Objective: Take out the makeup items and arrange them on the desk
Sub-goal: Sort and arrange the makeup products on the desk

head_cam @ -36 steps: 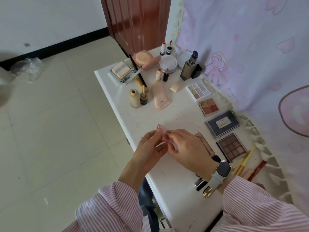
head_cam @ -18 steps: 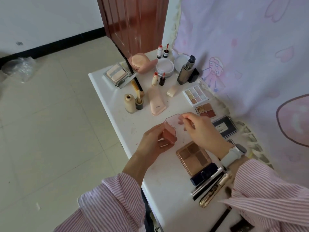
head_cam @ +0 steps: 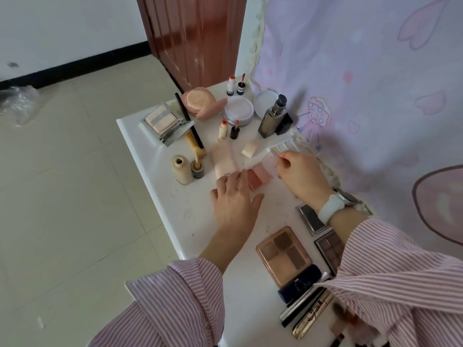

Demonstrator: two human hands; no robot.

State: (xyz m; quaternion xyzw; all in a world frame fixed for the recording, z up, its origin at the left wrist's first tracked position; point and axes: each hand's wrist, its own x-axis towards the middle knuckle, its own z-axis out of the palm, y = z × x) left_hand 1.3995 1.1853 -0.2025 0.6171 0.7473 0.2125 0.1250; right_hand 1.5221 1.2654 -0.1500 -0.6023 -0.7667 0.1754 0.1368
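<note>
Pink blush palette (head_cam: 259, 176): it lies open on the white desk (head_cam: 155, 156) in the middle of the frame, with two pink-brown pans showing. You put it just right of the pink tube (head_cam: 223, 161), probably so it joins the row of things already laid out.

Clear lid (head_cam: 268, 156): it is folded back toward the upper right, so the colours can be seen.

Left hand (head_cam: 234, 199): your fingers are straight and spread, palm down, and the fingertips rest on the near-left edge of the palette. I judge you hold it steady this way while the other hand works on the lid.

Right hand (head_cam: 299, 175): thumb and forefinger pinch the far edge of the lid, at the centre right. The grip is light and at the rim, I think to keep the fingers away from the powder.

Far corner, upper centre of the frame: a round compact (head_cam: 238, 109), a dark pump bottle (head_cam: 271, 116) and small red-capped tubes (head_cam: 235, 85) stand upright, close to each other.

Lower right of the frame: a brown four-pan palette (head_cam: 284, 255) and a dark eyeshadow palette (head_cam: 328, 249) lie flat and open, with pencils and a gold tube (head_cam: 313, 315) below them. Your striped sleeve covers some of them.

Progress: most items seem already out. This palette looks nearly placed.
</note>
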